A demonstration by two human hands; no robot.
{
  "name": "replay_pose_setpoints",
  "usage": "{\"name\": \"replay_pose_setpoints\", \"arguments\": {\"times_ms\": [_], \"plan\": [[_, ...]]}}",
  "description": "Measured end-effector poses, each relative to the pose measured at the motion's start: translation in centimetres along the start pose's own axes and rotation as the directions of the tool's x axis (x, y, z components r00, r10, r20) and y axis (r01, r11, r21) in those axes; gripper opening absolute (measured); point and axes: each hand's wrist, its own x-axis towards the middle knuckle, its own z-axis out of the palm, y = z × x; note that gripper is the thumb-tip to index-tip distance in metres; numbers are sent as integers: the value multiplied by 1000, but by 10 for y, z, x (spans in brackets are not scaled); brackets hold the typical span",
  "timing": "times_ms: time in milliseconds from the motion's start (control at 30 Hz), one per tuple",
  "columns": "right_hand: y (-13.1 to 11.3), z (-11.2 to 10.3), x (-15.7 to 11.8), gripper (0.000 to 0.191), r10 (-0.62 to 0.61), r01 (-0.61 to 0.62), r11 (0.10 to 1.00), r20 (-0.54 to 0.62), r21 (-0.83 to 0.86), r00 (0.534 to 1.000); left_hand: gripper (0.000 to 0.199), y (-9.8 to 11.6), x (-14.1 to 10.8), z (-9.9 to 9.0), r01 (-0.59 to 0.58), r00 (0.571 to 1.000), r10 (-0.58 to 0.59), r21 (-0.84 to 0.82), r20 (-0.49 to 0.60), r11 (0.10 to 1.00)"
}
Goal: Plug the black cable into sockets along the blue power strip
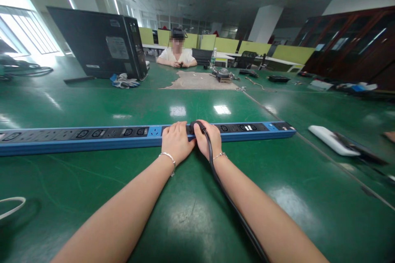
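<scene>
A long blue power strip (145, 142) with a black socket face lies across the green table. My left hand (176, 141) rests over the strip near its middle, fingers wrapped over the top and thumb at the front edge. Right beside it, my right hand (208, 139) is closed on a black plug (195, 125), which sits at the strip's face. From the plug a thick black cable (220, 185) runs down along my right forearm. Whether the plug is seated in a socket is hidden by my fingers.
A black computer case (101, 45) stands at the back left, with gloves (125, 81) before it. A person (177, 55) sits across the table. On the right lie a white object (331, 140) and a dark one. A white loop (12, 205) is at the left edge.
</scene>
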Motion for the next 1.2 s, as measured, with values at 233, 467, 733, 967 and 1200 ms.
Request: {"name": "replay_pose_setpoints", "arguments": {"times_ms": [233, 467, 733, 967, 1200], "plan": [[-7, 1, -1, 31, -3, 3, 993, 0, -121, 1000, 48, 0, 0, -1, -6, 1000, 6, -1, 1, 1000], [-22, 9, 0, 32, 29, -23, 954, 16, -298, 999, 45, -1, 0, -3, -8, 999, 7, 16, 36, 1000], [-25, 15, -2, 33, -13, 18, 936, 16, -352, 1000, 51, -2, 1, -4, -20, 1000, 20, 25, 18, 999], [-23, 22, -6, 41, 58, -62, 950, -24, -306, 998, 52, -3, 1, -3, -32, 999, 31, 19, 27, 999], [-18, 24, -12, 43, 55, -61, 954, -28, -294, 998, 52, -10, 6, -3, 3, 1000, -2, -71, 5, 997]]}}
